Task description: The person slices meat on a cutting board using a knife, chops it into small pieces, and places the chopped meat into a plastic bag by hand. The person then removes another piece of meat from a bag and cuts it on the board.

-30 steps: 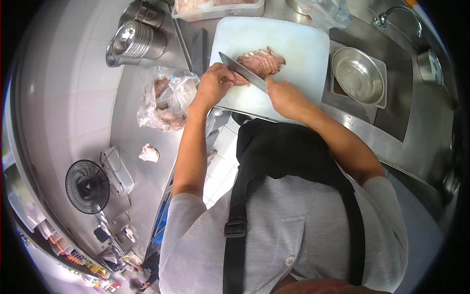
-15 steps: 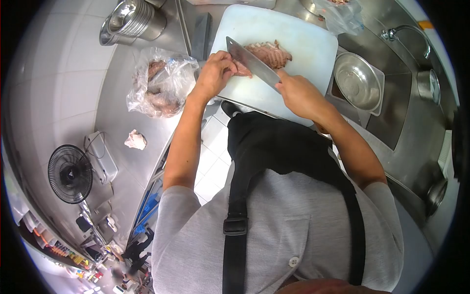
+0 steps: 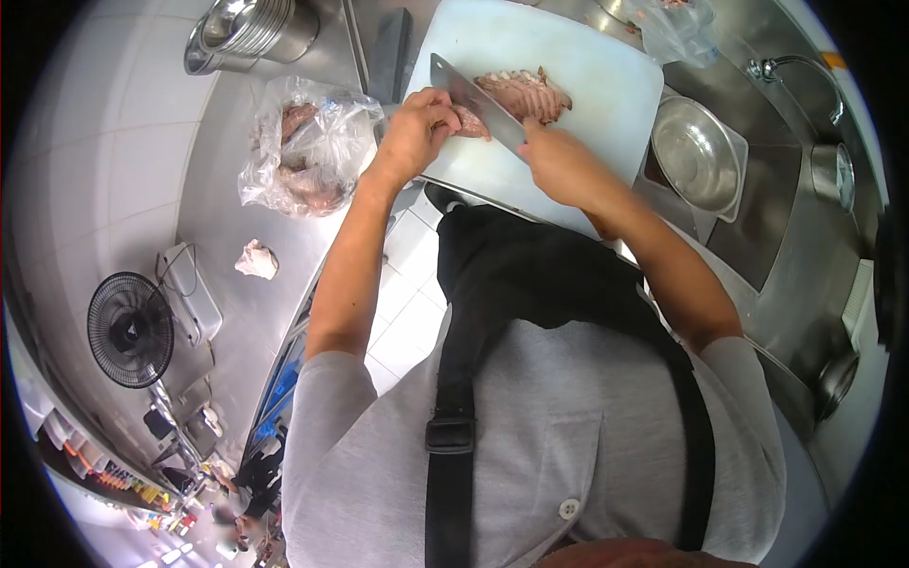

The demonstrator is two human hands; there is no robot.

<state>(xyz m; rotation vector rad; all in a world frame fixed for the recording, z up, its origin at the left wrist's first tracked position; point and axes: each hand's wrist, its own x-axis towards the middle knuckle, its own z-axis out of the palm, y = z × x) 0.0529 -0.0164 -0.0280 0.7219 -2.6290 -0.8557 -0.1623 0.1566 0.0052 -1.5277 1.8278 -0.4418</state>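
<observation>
My right hand [image 3: 561, 163] is wrapped around the handle of a broad cleaver [image 3: 462, 92], whose blade slants across the white cutting board [image 3: 606, 71]. On the left side of the blade lies a piece of cooked meat [image 3: 471, 124]. Curled fingers of my left hand [image 3: 415, 134] hold that piece at its left end, close to the blade. Beyond the cleaver, on its right, several meat slices [image 3: 526, 97] lean together in a row. Part of the cut edge is hidden behind the blade.
Left of the board sits a clear plastic bag [image 3: 308, 151] with meat pieces. A crumpled whitish cloth or paper [image 3: 257, 259] lies on the steel counter. A metal bowl [image 3: 696, 151] stands at the sink on the right, below a tap [image 3: 762, 70]. Stacked metal bowls [image 3: 260, 28] are upper left.
The view has shifted slightly. The cleaver has moved a little leftward against the row of slices, and more of the row's near side shows. My left hand keeps its hold on the meat.
</observation>
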